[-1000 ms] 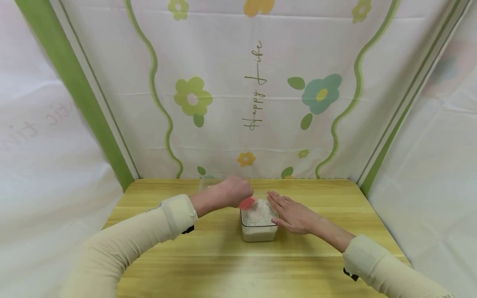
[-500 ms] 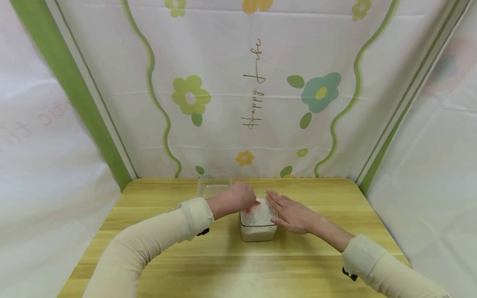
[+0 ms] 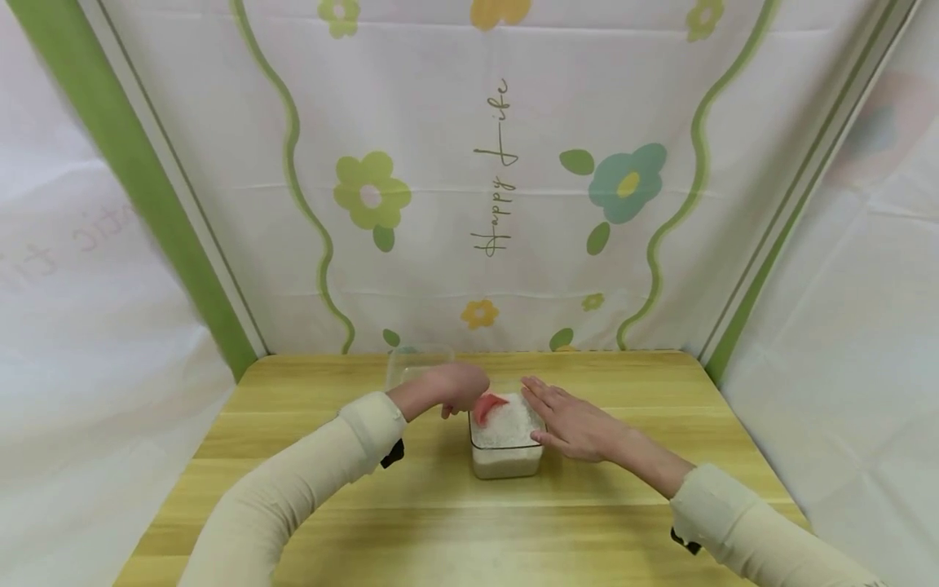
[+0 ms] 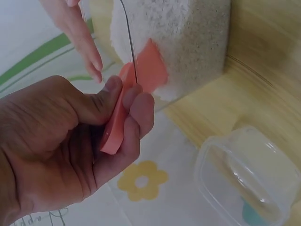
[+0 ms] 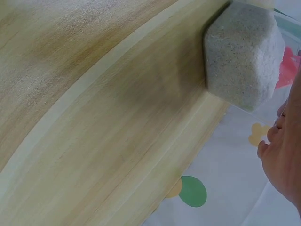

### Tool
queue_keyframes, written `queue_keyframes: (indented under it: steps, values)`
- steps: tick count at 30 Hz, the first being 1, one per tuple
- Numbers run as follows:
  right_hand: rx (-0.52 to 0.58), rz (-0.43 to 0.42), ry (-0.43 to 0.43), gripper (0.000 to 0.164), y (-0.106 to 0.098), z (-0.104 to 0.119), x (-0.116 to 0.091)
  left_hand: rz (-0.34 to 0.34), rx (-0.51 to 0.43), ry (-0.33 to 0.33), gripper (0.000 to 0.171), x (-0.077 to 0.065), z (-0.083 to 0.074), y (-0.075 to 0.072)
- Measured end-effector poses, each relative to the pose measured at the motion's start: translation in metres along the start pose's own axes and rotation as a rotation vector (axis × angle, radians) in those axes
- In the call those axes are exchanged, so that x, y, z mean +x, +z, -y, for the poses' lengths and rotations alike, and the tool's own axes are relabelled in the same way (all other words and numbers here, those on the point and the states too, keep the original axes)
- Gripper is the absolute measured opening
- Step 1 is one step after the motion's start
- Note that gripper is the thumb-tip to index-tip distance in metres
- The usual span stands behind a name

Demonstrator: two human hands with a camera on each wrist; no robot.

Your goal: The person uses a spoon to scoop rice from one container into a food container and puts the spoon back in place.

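Note:
A clear container (image 3: pixel 506 466) full of white rice (image 3: pixel 513 428) stands on the table. My left hand (image 3: pixel 458 386), at its left rim, grips the handle of a red scoop (image 3: pixel 490 405). In the left wrist view, the left hand (image 4: pixel 61 127) pinches the scoop's handle (image 4: pixel 115 134) between thumb and fingers, and the scoop's head (image 4: pixel 153 66) lies against the rice inside the rim. My right hand (image 3: pixel 579 425) rests with straight fingers along the container's right rim. The right wrist view shows part of the right hand (image 5: pixel 287 155) beside the container.
A second clear plastic box (image 3: pixel 399 363) stands behind my left forearm, near the table's back edge; the left wrist view shows this box (image 4: pixel 211 183) closely. The wooden table (image 3: pixel 601 530) meets a flowered curtain (image 3: pixel 440 269) at the back, with white cloth at both sides.
My left hand moved right over the rice, dipping the scoop in, then drew back left with the wrist turned, the scoop's head now showing more. The right hand stays at the rim.

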State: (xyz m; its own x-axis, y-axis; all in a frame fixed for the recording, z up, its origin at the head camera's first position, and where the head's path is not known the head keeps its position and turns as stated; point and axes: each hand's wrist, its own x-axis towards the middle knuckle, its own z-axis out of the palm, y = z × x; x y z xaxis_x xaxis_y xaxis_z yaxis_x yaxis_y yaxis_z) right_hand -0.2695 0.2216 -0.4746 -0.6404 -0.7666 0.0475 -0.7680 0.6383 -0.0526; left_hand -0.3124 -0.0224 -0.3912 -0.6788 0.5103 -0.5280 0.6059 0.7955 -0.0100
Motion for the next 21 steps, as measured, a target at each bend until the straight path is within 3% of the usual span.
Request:
queue_keyframes:
  steps: [8,21]
  values:
    - [-0.010,-0.001,0.004,0.071,0.001,0.000,0.000,0.049,-0.128,0.112,0.045,0.002,0.023,0.002]
    - [0.003,-0.002,0.008,0.072,0.002,0.000,0.000,0.070,-0.353,0.302,0.041,0.000,0.055,0.019]
